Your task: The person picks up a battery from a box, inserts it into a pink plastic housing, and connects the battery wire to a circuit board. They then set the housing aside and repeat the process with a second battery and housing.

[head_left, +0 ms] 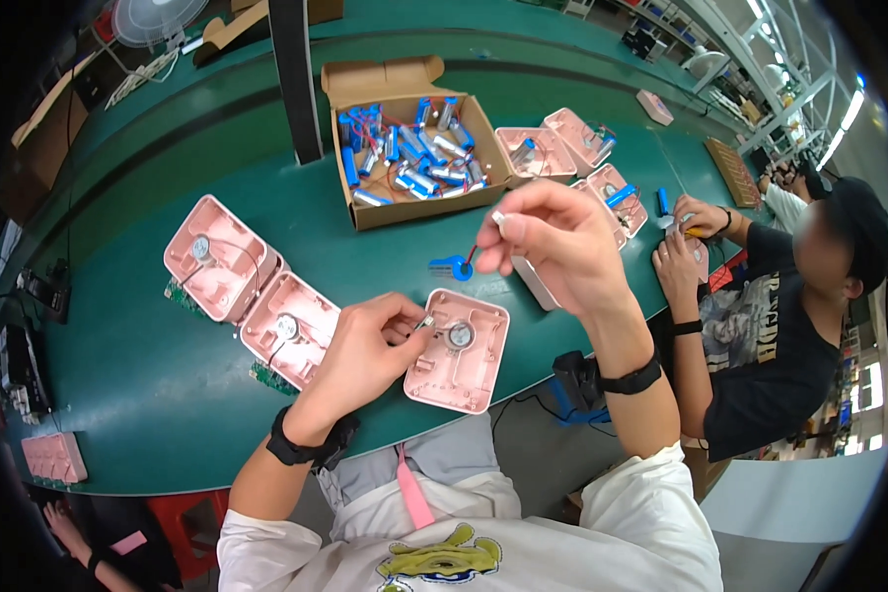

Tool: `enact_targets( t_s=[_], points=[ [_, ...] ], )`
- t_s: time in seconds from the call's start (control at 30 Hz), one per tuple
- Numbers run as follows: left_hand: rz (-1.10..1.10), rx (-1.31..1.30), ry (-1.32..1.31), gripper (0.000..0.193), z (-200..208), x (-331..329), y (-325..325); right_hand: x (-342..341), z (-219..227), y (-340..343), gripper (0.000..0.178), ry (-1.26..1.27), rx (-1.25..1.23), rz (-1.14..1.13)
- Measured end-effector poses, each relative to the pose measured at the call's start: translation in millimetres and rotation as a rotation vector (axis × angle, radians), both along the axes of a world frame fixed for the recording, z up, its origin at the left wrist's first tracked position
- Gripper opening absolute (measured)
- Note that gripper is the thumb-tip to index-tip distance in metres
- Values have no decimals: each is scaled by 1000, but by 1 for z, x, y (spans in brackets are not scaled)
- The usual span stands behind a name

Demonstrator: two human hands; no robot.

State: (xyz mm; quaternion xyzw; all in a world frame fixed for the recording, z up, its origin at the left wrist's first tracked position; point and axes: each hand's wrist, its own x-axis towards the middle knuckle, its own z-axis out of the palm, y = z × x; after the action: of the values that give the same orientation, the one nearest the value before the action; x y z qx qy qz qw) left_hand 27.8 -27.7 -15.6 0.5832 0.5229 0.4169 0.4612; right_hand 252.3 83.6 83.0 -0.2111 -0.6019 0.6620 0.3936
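Note:
My right hand (567,247) is raised and pinches the white plug (500,221) of a blue battery (454,267). The battery hangs by its red lead above the green bench. Lower and to the left, my left hand (370,345) pinches a small connector (425,323), apparently on a wire, at the upper left edge of a pink plastic housing (451,383). That housing lies with its inside up, close to the bench's front edge. A round silver speaker (459,336) and thin wires sit inside it.
Two joined pink housings (222,296) with speakers and green circuit boards lie to the left. An open cardboard box (405,214) of blue batteries stands at the back. More pink housings (553,173) sit back right. At the right a co-worker's hands (676,257) handle another housing.

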Motion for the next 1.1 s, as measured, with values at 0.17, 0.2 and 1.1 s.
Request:
enact_targets(
  t_s=[0.17,0.2,1.1],
  points=[
    [-13,26,-51,16,-8,-2,7,5,-25,-24,11,-73,-110,55],
    [-13,35,-48,15,-7,-3,7,5,-29,-27,11,-96,-137,56],
    [-12,47,-31,16,-14,-7,6,6,-26,-41,13,-193,-96,-104]
  ],
)
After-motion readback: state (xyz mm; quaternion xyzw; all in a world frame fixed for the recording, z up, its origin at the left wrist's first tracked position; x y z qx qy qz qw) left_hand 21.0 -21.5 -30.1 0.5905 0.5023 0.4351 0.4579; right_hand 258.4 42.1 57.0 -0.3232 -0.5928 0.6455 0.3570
